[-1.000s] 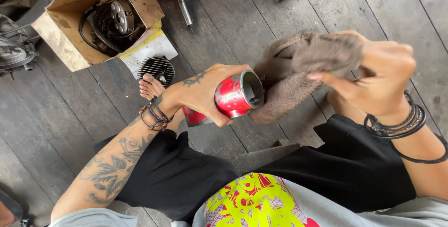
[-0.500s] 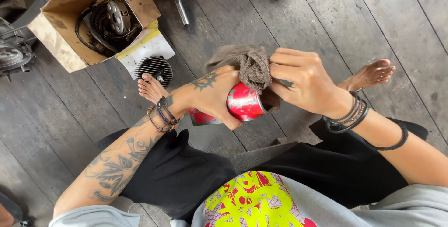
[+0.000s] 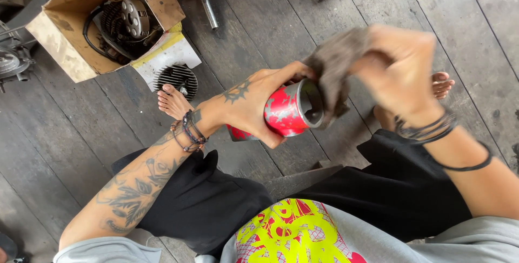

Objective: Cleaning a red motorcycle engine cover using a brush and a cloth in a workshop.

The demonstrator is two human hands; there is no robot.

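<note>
Cylinder, red metal with chipped paint, hollow bore facing right: clasped around its body by the left hand, held above the lap over a grey plank floor. Rag, dark and grimy: bunched in the right hand, fingers closed on it, pressed at the cylinder's open mouth; blurred. Cardboard box at upper left: contains an engine part. Finned round part: beside the left foot.
</note>
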